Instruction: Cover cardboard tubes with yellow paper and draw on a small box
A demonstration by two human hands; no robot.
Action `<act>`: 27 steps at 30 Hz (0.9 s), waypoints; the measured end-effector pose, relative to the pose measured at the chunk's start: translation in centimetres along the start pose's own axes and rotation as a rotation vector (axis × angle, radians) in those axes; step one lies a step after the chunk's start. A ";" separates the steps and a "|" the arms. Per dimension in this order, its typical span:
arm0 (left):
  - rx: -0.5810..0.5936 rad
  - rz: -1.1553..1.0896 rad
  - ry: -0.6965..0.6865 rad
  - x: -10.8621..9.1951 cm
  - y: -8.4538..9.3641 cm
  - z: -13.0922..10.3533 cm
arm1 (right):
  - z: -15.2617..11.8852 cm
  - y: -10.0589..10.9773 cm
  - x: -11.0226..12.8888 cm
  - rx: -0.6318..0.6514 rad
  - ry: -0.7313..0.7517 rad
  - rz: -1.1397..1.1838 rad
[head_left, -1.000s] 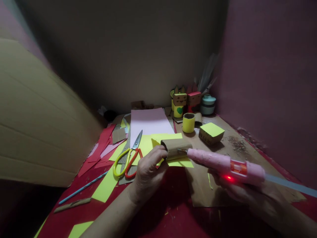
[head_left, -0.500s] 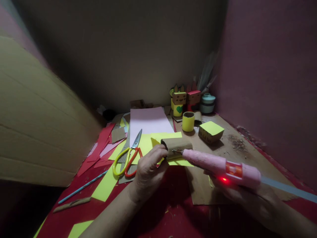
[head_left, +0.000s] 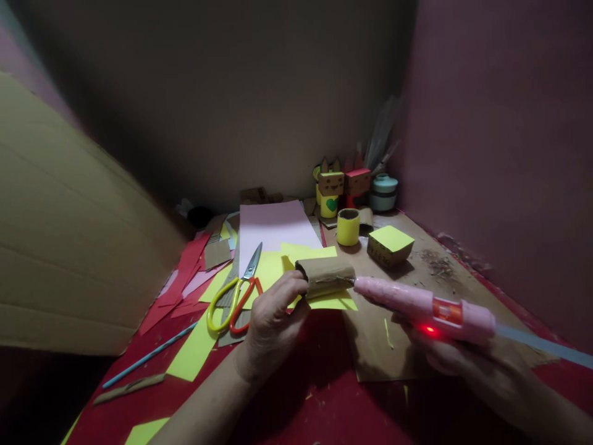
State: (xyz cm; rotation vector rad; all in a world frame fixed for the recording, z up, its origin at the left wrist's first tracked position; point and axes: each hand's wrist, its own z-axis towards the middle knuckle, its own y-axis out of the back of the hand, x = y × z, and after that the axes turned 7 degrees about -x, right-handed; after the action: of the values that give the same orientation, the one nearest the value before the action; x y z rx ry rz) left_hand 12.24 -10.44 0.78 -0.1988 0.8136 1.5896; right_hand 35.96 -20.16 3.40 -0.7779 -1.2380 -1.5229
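Note:
My left hand (head_left: pixel 278 315) grips a brown cardboard tube (head_left: pixel 328 273) by its left end, holding it on its side above yellow paper (head_left: pixel 269 272). In my right hand (head_left: pixel 445 352) is a pink glue gun (head_left: pixel 417 303), its red light lit and a pale glue stick (head_left: pixel 542 346) trailing from the back. The nozzle points left and meets the tube near its right end. A thin line of glue seems to run along the tube's side. Scissors (head_left: pixel 236 296) with one yellow and one red handle lie just left of my left hand.
Behind stand a yellow-covered ring (head_left: pixel 348 227), a small box with a yellow top (head_left: pixel 390 246), two cardboard animal figures (head_left: pixel 331 191) (head_left: pixel 357 182) and a teal pot (head_left: pixel 384 193). Red paper strips (head_left: pixel 185 266) and a blue stick (head_left: pixel 148 355) lie left. Walls close in behind and right.
The glue gun's nozzle has moved right along the tube, from near its middle to near its right end. My left hand keeps its hold; the whole view has shifted slightly.

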 end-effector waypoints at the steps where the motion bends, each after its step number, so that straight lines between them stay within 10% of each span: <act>1: 0.003 -0.003 0.004 0.0 0.0 0.0 | 0.0 0.0 -0.1 -0.002 0.011 -0.011; 27: 0.015 0.011 0.021 0.0 0.1 0.1 | -0.5 -0.2 -1.4 -0.087 0.068 -0.026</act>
State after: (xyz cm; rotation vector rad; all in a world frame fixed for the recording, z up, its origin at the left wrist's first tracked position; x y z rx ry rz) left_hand 12.14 -10.40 0.87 -0.2002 0.8440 1.5939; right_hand 36.29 -20.25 1.94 -0.7618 -1.1421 -1.6201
